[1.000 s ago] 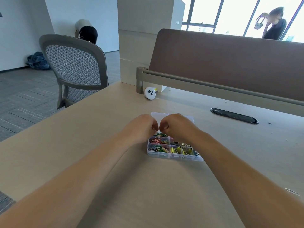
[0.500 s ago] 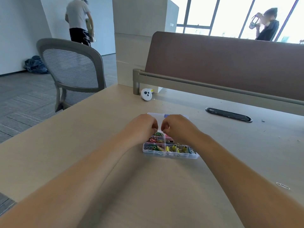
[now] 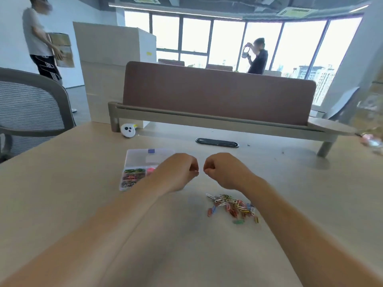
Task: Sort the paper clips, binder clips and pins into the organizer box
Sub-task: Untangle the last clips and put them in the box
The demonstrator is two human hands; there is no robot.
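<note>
While both arms reach forward over the tabletop [image 3: 83, 199], the left hand [image 3: 178, 172] and right hand [image 3: 223, 170] hover close together, knuckles facing each other with a small gap between. Each has its fingers curled into a fist, with nothing visible inside. The organizer box [image 3: 123, 183] sits just left of the left hand, its near right part hidden behind that wrist; its clear lid [image 3: 143, 158] lies open on the far side, and coloured clips fill the compartments that show. A loose heap of paper clips [image 3: 232, 205] lies on the near side of the right hand, beside that forearm. Beyond the hands is a dark oval cable slot [image 3: 217, 142].
</note>
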